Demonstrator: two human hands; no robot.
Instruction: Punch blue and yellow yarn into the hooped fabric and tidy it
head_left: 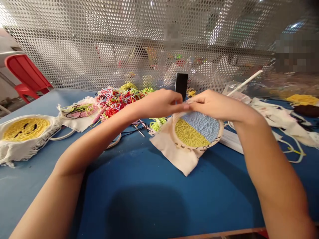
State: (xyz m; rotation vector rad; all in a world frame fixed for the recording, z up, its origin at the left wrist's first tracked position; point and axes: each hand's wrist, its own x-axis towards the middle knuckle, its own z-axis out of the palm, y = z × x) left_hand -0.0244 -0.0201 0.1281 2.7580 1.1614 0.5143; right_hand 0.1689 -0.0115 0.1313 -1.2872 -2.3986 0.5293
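A round embroidery hoop holds cream cloth with a blue tufted half at the upper right and a yellow-green half at the lower left. It is tilted above the blue table. My right hand is at the hoop's top edge, its fingers pinched around the rim. Close beside it, my left hand has thumb and fingers drawn together at the top left of the hoop. What lies between the left fingertips is too small to make out.
Tangled yarn is heaped behind my left arm. A yellow tufted hoop lies at far left. A black phone stands against the perforated metal screen. White cloth scraps lie at right. A red chair stands beyond the table.
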